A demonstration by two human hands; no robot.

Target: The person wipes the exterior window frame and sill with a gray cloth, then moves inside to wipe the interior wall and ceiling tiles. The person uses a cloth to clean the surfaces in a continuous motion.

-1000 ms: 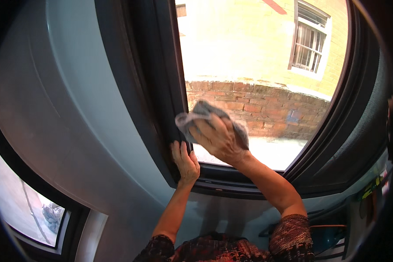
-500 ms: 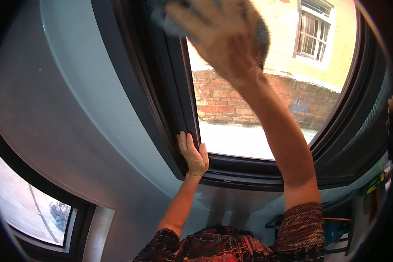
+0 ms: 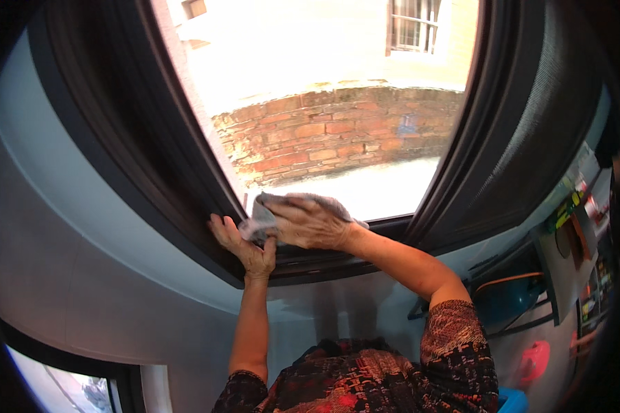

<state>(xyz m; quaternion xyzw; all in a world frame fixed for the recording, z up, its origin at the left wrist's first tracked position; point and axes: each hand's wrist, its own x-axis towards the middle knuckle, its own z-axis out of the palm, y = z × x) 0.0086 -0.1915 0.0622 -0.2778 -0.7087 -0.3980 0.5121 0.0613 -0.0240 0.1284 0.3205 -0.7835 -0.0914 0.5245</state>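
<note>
Crumpled grey fabric cloth (image 3: pixel 260 215), held under the right hand (image 3: pixel 306 224), now lies lower, at the lower-left corner of the black rectangular window frame (image 3: pixel 160 131), bringing the wiping beside the spread left hand (image 3: pixel 248 251).

Right hand (image 3: pixel 311 226) and gray cloth (image 3: pixel 260 215) — lower now, beside the left hand (image 3: pixel 251 255)

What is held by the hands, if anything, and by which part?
The right grip holds a crumpled grey fabric cloth across its middle, under palm and fingers. The left grip rests on the black window frame, holding nothing.
</note>
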